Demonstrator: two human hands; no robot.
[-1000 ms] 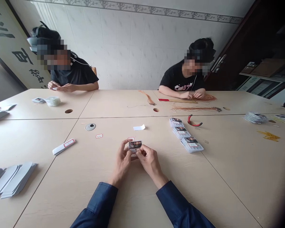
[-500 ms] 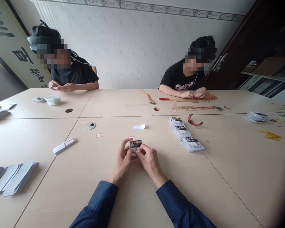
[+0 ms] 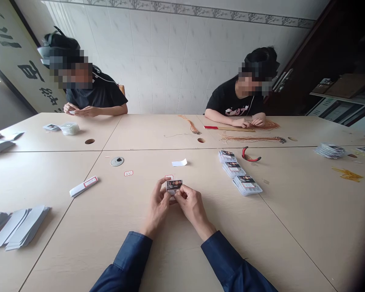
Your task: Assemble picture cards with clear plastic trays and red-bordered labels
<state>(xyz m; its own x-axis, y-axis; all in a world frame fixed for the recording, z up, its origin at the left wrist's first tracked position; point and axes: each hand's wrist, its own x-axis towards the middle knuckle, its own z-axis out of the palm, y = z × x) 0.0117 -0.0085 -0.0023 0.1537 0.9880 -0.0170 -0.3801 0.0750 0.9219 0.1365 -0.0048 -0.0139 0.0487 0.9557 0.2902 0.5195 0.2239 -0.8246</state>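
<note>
Between my two hands is a small packet with a black printed label (image 3: 174, 185), held just above the middle of the table. My left hand (image 3: 158, 204) grips its left side, with the thumb in front and the fingers at the edge and behind. My right hand (image 3: 191, 204) is closed, thumb and forefinger pinched at its lower right corner. A red-framed sticker (image 3: 169, 177) shows partly behind the packet. Beyond it lies a white paper slip (image 3: 179, 162). Similar labelled packets (image 3: 247, 185) are stacked in piles to the right of my hands.
Red-handled pliers (image 3: 251, 156) lie behind the stacks. On the left are a folded white strip (image 3: 84, 186), a small sticker (image 3: 128, 173) and piles of white cards (image 3: 28, 227). Across the table (image 3: 140, 134) two people work, one beside orange cords (image 3: 252, 138). Yellow strips (image 3: 347, 174) lie far right.
The whole view has shifted very slightly to the right. Both hands keep the same grip on the packet.
</note>
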